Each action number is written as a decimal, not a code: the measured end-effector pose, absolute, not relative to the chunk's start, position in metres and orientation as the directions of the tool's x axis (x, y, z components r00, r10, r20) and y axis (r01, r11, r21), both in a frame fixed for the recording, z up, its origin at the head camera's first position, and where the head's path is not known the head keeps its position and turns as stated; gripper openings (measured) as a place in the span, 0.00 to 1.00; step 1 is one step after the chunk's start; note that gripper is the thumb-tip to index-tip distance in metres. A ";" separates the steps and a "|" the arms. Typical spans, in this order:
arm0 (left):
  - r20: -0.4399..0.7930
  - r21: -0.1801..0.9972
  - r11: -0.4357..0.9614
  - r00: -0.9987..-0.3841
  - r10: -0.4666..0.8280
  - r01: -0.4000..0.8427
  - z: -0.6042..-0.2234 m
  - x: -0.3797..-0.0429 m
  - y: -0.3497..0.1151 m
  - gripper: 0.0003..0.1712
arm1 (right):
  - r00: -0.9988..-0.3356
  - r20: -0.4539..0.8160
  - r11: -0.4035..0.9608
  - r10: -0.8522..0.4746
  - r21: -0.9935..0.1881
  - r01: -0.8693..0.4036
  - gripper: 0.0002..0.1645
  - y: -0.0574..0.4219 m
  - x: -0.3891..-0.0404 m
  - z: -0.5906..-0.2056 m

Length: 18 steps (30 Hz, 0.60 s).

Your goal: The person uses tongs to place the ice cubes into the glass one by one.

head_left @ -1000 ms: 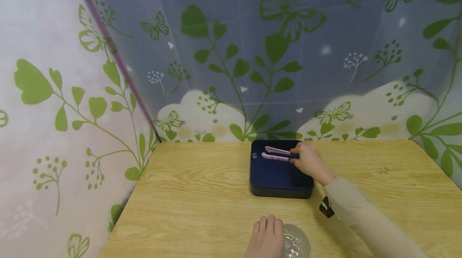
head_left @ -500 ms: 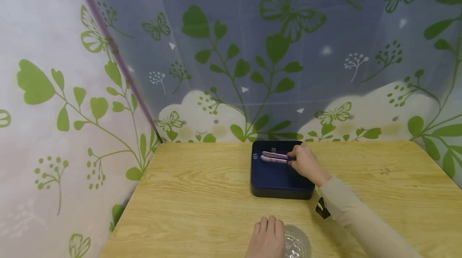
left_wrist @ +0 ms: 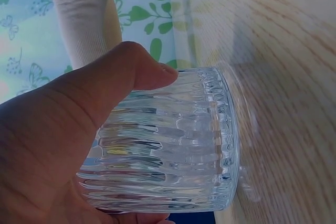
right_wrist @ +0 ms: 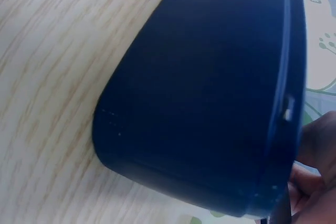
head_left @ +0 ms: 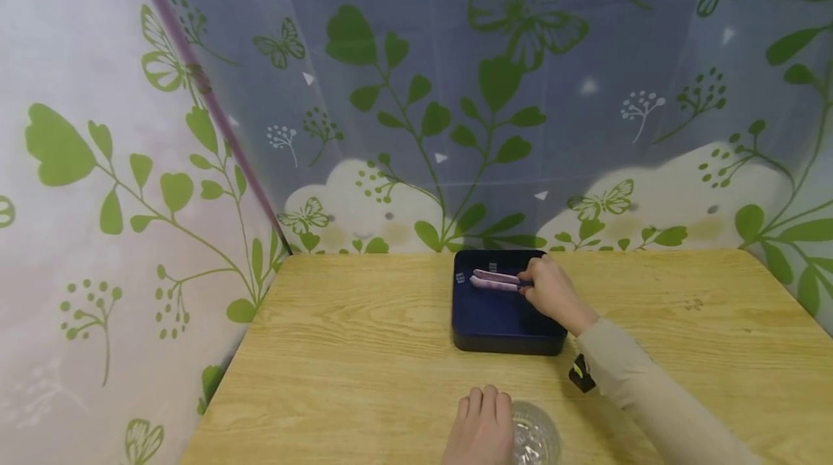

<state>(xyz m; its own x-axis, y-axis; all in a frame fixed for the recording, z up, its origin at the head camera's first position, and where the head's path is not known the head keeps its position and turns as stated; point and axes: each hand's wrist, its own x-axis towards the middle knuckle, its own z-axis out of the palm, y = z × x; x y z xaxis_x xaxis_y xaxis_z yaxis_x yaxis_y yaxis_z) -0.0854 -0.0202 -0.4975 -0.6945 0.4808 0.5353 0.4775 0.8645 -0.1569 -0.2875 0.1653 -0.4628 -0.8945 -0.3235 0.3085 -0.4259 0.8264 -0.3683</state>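
Note:
My right hand [head_left: 553,293] grips a pair of tongs [head_left: 496,281] with pale pink arms and a dark handle end. The tongs point left over the far part of a dark blue box [head_left: 504,320] with rounded corners, their tips close together with nothing visible between them. In the right wrist view the box [right_wrist: 199,93] fills the middle, and part of the hand [right_wrist: 315,187] shows at the right edge. My left hand [left_wrist: 63,114] holds a clear ribbed glass [left_wrist: 168,145] with the thumb over its side; in the head view the glass [head_left: 536,432] stands by that hand [head_left: 481,425].
The wood-grain table [head_left: 351,349] carries the box near its back edge. Behind it hangs a cloth [head_left: 403,89] printed with leaves and butterflies, with another at the left. A small black object [head_left: 581,373] shows beneath the right forearm.
The arms of the tongs have come closer together, and the right hand has shifted slightly left and lower. The left hand stays on the glass.

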 end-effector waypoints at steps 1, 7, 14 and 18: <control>0.529 -0.154 0.865 -0.700 0.481 0.478 -0.498 -0.085 -0.020 0.04 | -0.896 0.304 0.826 -0.323 -0.371 -0.424 0.15 0.166 -0.287 -0.462; 0.537 -0.174 0.860 -0.686 0.491 0.480 -0.499 -0.086 -0.019 0.06 | -0.903 0.296 0.825 -0.310 -0.388 -0.410 0.15 0.169 -0.281 -0.456; 0.544 -0.187 0.857 -0.676 0.497 0.479 -0.500 -0.087 -0.019 0.10 | -0.896 0.321 0.812 -0.306 -0.404 -0.422 0.15 0.172 -0.271 -0.448; 0.551 -0.183 0.863 -0.678 0.487 0.471 -0.498 -0.087 -0.019 0.09 | -0.889 0.338 0.816 -0.308 -0.387 -0.430 0.14 0.173 -0.264 -0.439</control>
<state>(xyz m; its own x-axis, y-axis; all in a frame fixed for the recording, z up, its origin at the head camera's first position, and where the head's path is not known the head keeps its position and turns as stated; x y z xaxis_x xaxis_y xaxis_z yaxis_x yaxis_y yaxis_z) -0.0869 -0.0186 -0.4984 -0.6777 0.4870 0.5510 0.4710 0.8629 -0.1833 -0.2644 0.1729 -0.4392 -0.8890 -0.3084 0.3384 -0.4301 0.8158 -0.3866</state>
